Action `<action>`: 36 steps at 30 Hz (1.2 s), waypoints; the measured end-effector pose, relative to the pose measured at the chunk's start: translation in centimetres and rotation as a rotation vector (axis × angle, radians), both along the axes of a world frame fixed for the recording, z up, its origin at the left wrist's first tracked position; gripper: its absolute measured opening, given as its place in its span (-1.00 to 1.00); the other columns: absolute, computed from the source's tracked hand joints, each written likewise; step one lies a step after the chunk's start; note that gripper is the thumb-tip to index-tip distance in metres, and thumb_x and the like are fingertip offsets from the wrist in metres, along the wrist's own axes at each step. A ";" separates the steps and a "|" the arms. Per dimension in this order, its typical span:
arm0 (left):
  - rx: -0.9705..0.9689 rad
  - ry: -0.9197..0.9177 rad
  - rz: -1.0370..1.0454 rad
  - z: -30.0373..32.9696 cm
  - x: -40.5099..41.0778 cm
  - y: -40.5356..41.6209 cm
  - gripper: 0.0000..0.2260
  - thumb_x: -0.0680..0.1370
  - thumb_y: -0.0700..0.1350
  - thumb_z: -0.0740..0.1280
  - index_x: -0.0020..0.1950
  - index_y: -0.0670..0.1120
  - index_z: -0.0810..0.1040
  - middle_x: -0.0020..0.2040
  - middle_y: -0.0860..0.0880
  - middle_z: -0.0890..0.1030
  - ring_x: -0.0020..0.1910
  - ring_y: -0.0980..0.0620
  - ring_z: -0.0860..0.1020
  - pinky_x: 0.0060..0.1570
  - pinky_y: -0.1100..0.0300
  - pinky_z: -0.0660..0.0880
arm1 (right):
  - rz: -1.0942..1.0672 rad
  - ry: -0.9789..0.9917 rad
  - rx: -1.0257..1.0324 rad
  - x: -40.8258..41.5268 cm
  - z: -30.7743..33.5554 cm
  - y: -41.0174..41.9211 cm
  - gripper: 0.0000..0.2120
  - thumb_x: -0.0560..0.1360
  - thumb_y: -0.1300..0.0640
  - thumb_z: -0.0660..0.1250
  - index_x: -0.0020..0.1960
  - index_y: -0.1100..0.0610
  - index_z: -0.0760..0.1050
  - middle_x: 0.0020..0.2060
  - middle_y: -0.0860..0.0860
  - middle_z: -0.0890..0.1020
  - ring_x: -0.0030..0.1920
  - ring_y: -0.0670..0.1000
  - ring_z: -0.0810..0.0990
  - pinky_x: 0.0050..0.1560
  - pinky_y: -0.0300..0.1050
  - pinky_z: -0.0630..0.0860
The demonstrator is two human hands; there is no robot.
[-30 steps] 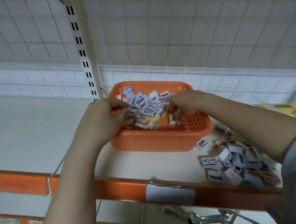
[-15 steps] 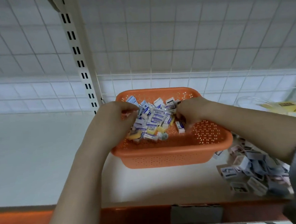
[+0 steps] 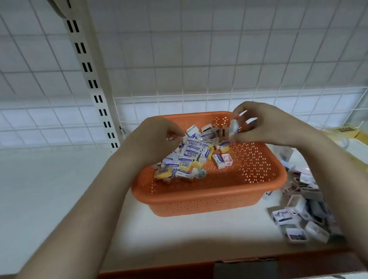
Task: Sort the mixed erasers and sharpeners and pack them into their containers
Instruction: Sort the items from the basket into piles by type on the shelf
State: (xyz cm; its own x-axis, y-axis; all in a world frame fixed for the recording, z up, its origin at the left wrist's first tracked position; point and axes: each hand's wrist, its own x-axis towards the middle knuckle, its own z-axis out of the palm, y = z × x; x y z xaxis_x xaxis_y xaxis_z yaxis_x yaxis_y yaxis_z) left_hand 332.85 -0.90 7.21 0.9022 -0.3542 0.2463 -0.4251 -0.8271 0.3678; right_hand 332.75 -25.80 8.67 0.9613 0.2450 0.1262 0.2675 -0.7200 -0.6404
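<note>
An orange perforated basket [image 3: 209,200] stands on a white shelf. Inside it lies a heap of erasers [image 3: 188,158] in blue-and-white sleeves, some yellow, mixed with small sharpeners. My right hand [image 3: 265,127] is raised over the basket's far right corner and pinches a small whitish sharpener [image 3: 234,128] between thumb and fingers. My left hand [image 3: 154,137] hovers over the left of the heap with curled fingers pinching a small pale piece at its fingertips. A pile of sharpeners [image 3: 301,216] lies on the shelf right of the basket.
A wire grid panel [image 3: 216,50] backs the shelf, and a slotted white upright [image 3: 89,76] rises at the left. Yellow boxes [image 3: 352,134] sit at the far right. The shelf's orange front edge [image 3: 166,275] runs along the bottom.
My right hand has lifted out of the heap with a sharpener pinched in its fingers. My left hand stays at the heap's left side. The view has moved closer to the basket.
</note>
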 end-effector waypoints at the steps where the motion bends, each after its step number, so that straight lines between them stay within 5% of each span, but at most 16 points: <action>1: 0.041 0.000 -0.042 0.1 0.7 -0.4 -0.81 0.55 -0.09 0.28 0.11 -0.01 0.63 0.02 0.08 0.63 -0.09 0.18 0.47 -0.04 0.31 0.36 | -0.050 -0.010 0.148 -1.0 -0.2 -0.5 -0.62 0.26 0.05 0.55 0.03 0.01 0.53 -0.11 -0.02 0.62 -0.20 -0.04 0.65 -0.14 -0.16 0.58; 4: 0.149 0.007 -0.179 0.3 2.7 -2.2 -0.79 0.55 -0.13 0.27 0.11 -0.05 0.64 0.01 0.05 0.64 -0.15 0.20 0.44 -0.15 0.46 0.33 | -0.195 -0.078 0.414 -3.5 -1.7 -1.3 -0.69 0.26 0.07 0.55 -0.03 0.07 0.58 -0.17 -0.01 0.65 -0.27 -0.08 0.64 -0.30 -0.33 0.53; 6: 0.214 0.037 -0.252 0.2 3.8 -4.0 -0.79 0.55 -0.14 0.28 0.13 -0.07 0.63 0.03 0.04 0.63 -0.15 0.21 0.45 -0.26 0.55 0.29 | -0.267 -0.120 0.535 -5.0 -2.7 -1.5 -0.69 0.22 0.05 0.54 -0.10 0.14 0.59 -0.26 0.02 0.64 -0.29 -0.05 0.61 -0.28 -0.27 0.53; 8: 0.290 0.081 -0.329 -0.2 4.9 -5.9 -0.78 0.54 -0.13 0.30 0.15 -0.08 0.61 0.06 0.02 0.63 -0.10 0.15 0.52 -0.17 0.40 0.38 | -0.306 -0.157 0.624 -6.4 -3.3 -1.5 -0.72 0.22 0.06 0.51 -0.14 0.18 0.59 -0.31 0.02 0.64 -0.27 0.00 0.62 -0.21 -0.16 0.57; 13: 0.537 0.104 -0.474 -2.1 7.0 -9.4 -0.68 0.50 -0.08 0.39 0.25 -0.07 0.55 0.13 0.00 0.60 -0.03 0.10 0.51 -0.10 0.27 0.35 | -0.324 -0.189 0.760 -9.3 -3.6 -1.8 -0.87 0.36 0.20 0.42 -0.09 0.19 0.61 -0.32 -0.05 0.69 -0.27 -0.09 0.67 -0.30 -0.38 0.51; 20: 0.727 0.054 -0.466 -4.4 8.3 -10.1 -0.68 0.43 -0.05 0.44 0.15 -0.11 0.57 -0.09 -0.07 0.61 -0.05 -0.06 0.55 -0.07 0.02 0.52 | -0.412 -0.207 0.843 -11.0 -3.9 -2.5 -0.82 0.31 0.12 0.40 -0.12 0.17 0.60 -0.43 -0.05 0.64 -0.38 -0.15 0.61 -0.32 -0.32 0.55; 25: 0.754 0.012 -0.486 -5.2 8.7 -10.3 -0.81 0.44 -0.05 0.44 -0.22 -0.05 0.44 -0.33 -0.05 0.49 -0.27 -0.05 0.45 -0.33 0.17 0.33 | -0.420 -0.230 0.853 -11.1 -4.1 -2.8 -0.86 0.35 0.16 0.41 -0.12 0.17 0.60 -0.44 -0.07 0.63 -0.37 -0.16 0.61 -0.26 -0.35 0.54; 30: 0.711 0.001 -0.495 -3.5 8.2 -9.3 -0.81 0.47 0.09 0.38 -0.07 -0.01 0.57 -0.16 0.07 0.58 -0.21 0.09 0.48 -0.22 0.20 0.39 | -0.411 -0.229 0.876 -11.1 -3.8 -2.3 -0.96 0.42 0.27 0.39 -0.13 0.20 0.60 -0.43 -0.05 0.64 -0.39 -0.17 0.60 -0.32 -0.37 0.51; 36: 0.609 -0.099 -0.467 0.3 5.4 -7.8 -0.77 0.49 0.13 0.35 -0.01 -0.01 0.56 -0.29 0.22 0.47 -0.29 0.23 0.42 -0.27 0.25 0.36 | -0.411 -0.205 0.887 -11.4 -3.7 -0.6 -0.94 0.44 0.24 0.40 -0.13 0.13 0.62 -0.34 0.00 0.69 -0.27 -0.07 0.66 -0.17 -0.19 0.61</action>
State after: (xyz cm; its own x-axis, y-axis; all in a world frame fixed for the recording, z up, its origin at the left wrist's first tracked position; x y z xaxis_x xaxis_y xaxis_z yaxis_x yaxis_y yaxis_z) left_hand 338.26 -8.68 7.52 0.6099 -0.7913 -0.0424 -0.7868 -0.5982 -0.1522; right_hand 321.31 -26.37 5.00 0.8896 -0.3645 0.2753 0.2705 -0.0654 -0.9605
